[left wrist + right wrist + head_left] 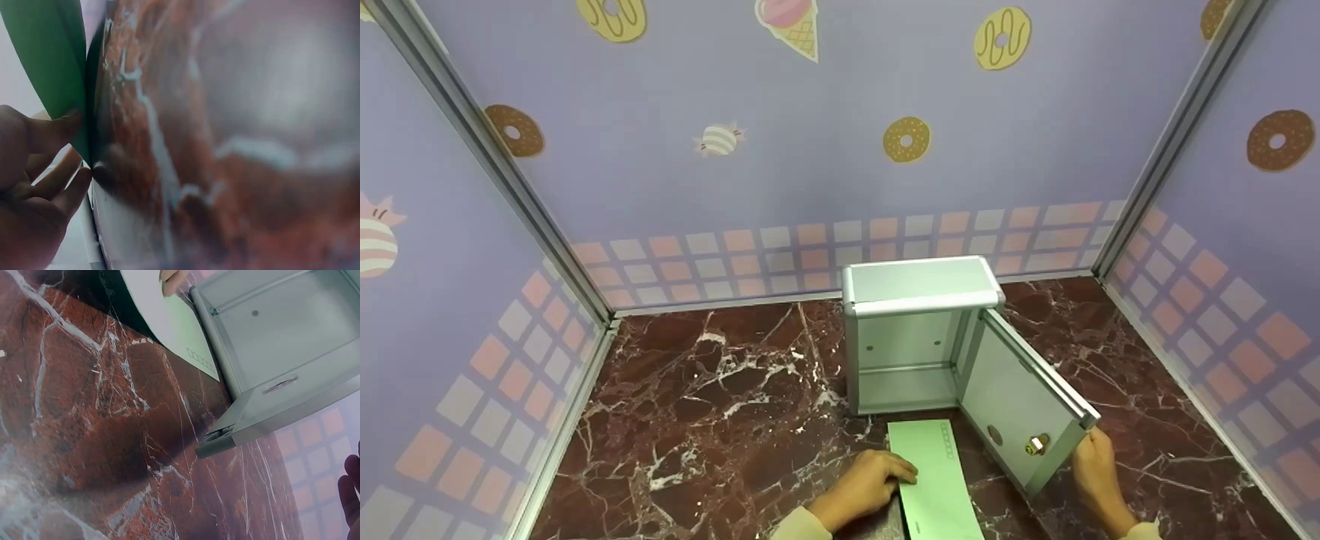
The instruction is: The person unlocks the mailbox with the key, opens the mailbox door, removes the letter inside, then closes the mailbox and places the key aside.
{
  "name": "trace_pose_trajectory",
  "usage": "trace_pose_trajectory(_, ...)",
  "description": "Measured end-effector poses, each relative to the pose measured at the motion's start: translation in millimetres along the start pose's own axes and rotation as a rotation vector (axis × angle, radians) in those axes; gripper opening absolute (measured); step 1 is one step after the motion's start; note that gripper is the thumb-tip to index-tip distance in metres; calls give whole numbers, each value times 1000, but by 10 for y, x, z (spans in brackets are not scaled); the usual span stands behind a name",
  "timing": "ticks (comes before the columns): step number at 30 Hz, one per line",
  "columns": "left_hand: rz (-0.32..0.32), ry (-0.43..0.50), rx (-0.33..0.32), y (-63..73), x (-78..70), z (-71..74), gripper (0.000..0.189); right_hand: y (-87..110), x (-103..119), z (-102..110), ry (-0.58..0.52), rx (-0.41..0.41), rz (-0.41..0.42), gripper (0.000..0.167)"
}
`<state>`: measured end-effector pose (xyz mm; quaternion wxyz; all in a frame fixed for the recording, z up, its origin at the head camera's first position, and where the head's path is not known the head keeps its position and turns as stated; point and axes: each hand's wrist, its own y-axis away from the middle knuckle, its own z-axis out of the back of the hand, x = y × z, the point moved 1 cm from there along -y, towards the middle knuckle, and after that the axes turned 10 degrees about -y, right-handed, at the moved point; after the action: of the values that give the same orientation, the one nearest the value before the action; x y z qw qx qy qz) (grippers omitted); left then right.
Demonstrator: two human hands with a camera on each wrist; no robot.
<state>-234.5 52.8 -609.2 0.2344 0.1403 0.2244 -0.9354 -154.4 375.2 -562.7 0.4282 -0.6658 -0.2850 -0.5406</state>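
A light green envelope (934, 472) with a row of small printed squares lies lengthwise in front of a metal mailbox (922, 285). My left hand (870, 480) pinches its left long edge, the thumb on one face and the fingers under the edge in the left wrist view. The envelope (169, 315) bows upward from the tabletop in the right wrist view. The mailbox's door (1020, 397) stands wide, swung out toward me, a brass lock (1036, 445) on its inner face. At the door's outer free corner is my right hand (1095, 465), its fingers partly hidden behind the door.
The mailbox stands on a dark red marbled tabletop (720, 420) with white veins, its front facing me. Purple patterned walls (810, 180) close off the back and both sides. Grey metal posts (1177, 142) run along the corners.
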Motion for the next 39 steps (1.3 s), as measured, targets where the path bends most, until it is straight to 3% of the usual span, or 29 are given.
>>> trace_pose_trajectory(7, -54, -104, 27, -13, 6, 20, 30, -12, 16, 3, 42, -14, -4, 36)
trace_pose_trajectory(22, -139, -282, 166, -53, -30, 122, 34, -44, 42, 26, 86, -12, 34, 39)
trace_pose_trajectory(31, -210, -373, 143, -19, -90, 84, 35, -5, 24, 46, 56, 3, 97, 34)
trace_pose_trajectory(39, -205, -437, 171, -20, -107, 86, 43, -30, 34, 47, 90, -47, 58, 30)
